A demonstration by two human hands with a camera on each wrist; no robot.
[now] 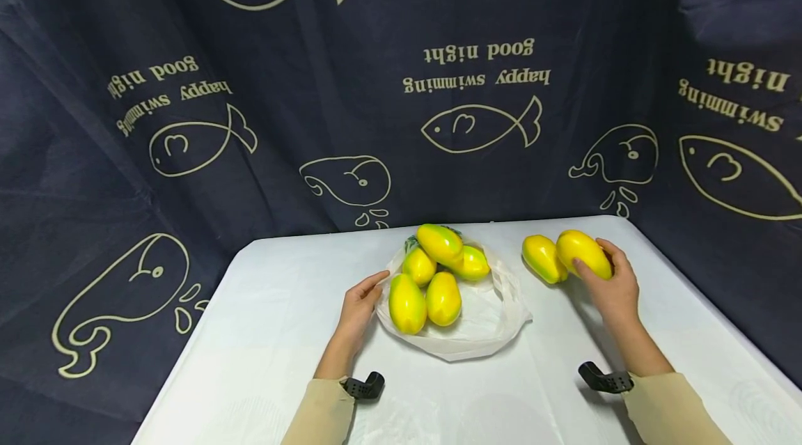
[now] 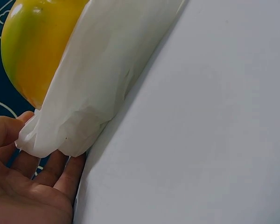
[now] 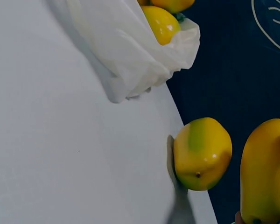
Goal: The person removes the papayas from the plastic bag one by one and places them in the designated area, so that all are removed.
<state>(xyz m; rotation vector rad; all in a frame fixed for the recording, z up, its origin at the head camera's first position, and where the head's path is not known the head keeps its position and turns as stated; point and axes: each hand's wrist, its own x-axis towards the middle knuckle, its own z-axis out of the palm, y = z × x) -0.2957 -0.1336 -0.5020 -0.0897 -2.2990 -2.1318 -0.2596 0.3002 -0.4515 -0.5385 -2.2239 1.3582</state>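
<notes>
The right hand [image 1: 617, 288] curls its thumb and fingers around a yellow mango [image 1: 585, 255]; the left, [image 1: 360, 306] half open, lightly pinches the edge of a white plastic bag [image 1: 450, 349]. Beside the gripped fruit, a loose mango [image 1: 542, 258] lies on the white table [image 1: 282, 333]. Five mangoes [image 1: 443, 299] sit in the bag, leaving two outside; the rim stands between. Behind hangs a navy fish-print curtain [image 1: 376, 69].
</notes>
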